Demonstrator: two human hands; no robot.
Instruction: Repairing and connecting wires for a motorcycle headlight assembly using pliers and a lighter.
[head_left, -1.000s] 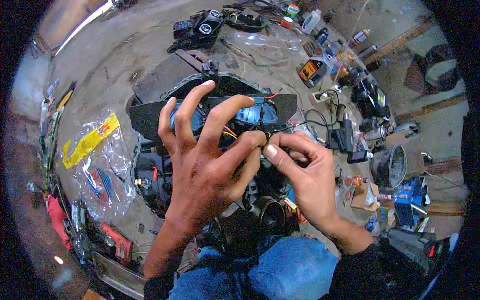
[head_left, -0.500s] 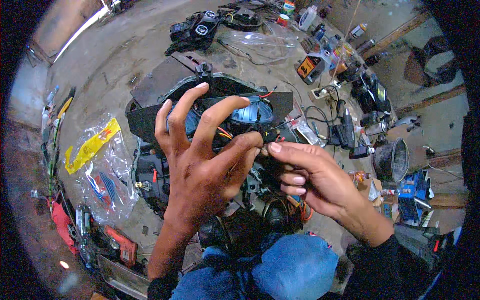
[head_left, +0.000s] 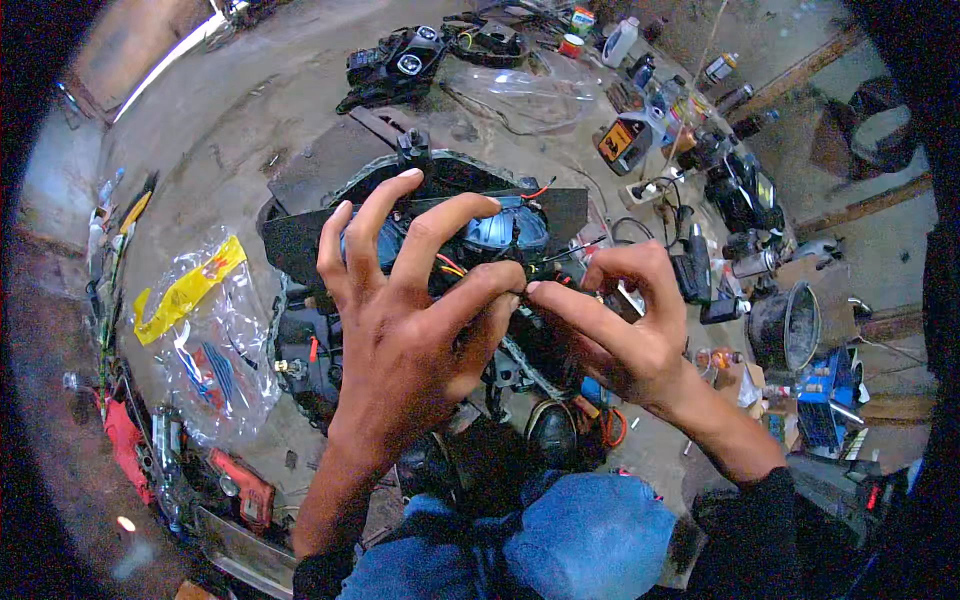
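Observation:
A black lamp housing (head_left: 415, 150) lies in front of me, with a dark flat panel (head_left: 565, 208) and two bluish round lamp units (head_left: 503, 228) across it. My left hand (head_left: 400, 320) is over it, thumb and forefinger pinched, its other fingers raised and spread. Fingertip to fingertip with it, my right hand (head_left: 630, 330) pinches at the same spot, another finger bent upward. A thin dark wire runs into the pinch; the fingertips hide most of it. Red and yellow wires (head_left: 451, 265) show behind my left hand.
A clear plastic bag with a yellow strip (head_left: 190, 290) lies left. At the lower left is a red power tool (head_left: 242, 490). Another headlamp assembly (head_left: 395, 65) rests farther off. Bottles, a dark jug (head_left: 622, 140), a heat gun (head_left: 692, 265) and a round metal pot (head_left: 785, 325) stand right.
My right hand has rolled over, so its back now faces up and one finger is raised, where its fingers were curled below. My left hand keeps its pinch.

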